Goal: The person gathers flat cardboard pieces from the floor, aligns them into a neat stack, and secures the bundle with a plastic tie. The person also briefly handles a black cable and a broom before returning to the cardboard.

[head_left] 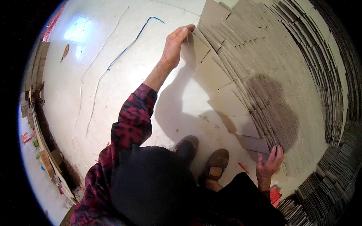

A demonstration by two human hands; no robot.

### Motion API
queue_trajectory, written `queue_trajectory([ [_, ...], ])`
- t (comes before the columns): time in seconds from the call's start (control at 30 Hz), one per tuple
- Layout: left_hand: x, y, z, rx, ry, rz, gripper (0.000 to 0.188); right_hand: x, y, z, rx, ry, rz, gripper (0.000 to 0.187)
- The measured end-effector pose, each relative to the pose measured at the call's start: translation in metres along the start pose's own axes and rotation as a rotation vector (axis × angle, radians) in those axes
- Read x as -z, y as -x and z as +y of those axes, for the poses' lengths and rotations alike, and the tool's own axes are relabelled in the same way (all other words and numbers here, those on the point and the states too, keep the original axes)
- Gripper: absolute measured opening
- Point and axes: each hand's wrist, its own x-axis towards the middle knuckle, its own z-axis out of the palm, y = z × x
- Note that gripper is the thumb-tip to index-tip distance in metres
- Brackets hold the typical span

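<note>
Far to the left of the shoes point(218, 160), we see what looks like a pair of scissors point(66, 52) on the white floor point(128, 75), too small to make out well. Nearer the shoes, on that same side, lies a bent blue string point(132, 43) that runs on into a white string point(94, 98).

Beyond the shoes, the left hand point(173, 47) is at the far end of a row of cardboard pieces point(241, 64). Its fingertips are bunched at the edge and partly hidden, so we cannot tell whether they grip.

The row rests on the floor, beyond and to the right of the shoes. Its long axis slants from far left to near right; many thin edges face us, and some flat faces show on the side toward the shoes. The picture's upper edge cuts off the far end, and a shadow dulls the near part. The pieces look thin, grey-brown and closely overlapped, with uneven corners.

Right of the shoes, the right hand point(270, 165) has its fingers slightly spread, thumb apart, fingertips against the row's near end. Farthest right of the shoes, darker stacks point(320, 75) fade into the black rim.
</note>
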Motion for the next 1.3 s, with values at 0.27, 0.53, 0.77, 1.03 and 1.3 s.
queue_trajectory([
  [0.27, -0.001, 0.006, -0.003, 0.014, 0.084, 0.025, 0.033, 0.003, -0.003, -0.001, -0.024, -0.047, -0.077, 0.051],
  [0.53, -0.004, 0.013, 0.004, 0.032, 0.157, 0.080, 0.026, -0.011, 0.020, -0.005, -0.178, -0.326, -0.301, 0.049],
  [0.77, -0.003, 0.012, -0.001, 0.020, 0.164, 0.108, 0.025, 0.034, -0.040, -0.009, -0.007, -0.163, -0.248, 0.032],
  [1.03, -0.011, 0.012, -0.001, 0.036, 0.145, 0.111, 0.034, 0.032, -0.061, -0.007, 0.031, -0.043, -0.098, 0.035],
  [1.3, -0.009, 0.017, -0.002, -0.014, 0.101, 0.142, 0.032, 0.028, -0.051, -0.013, 0.120, -0.011, -0.054, 0.040],
])
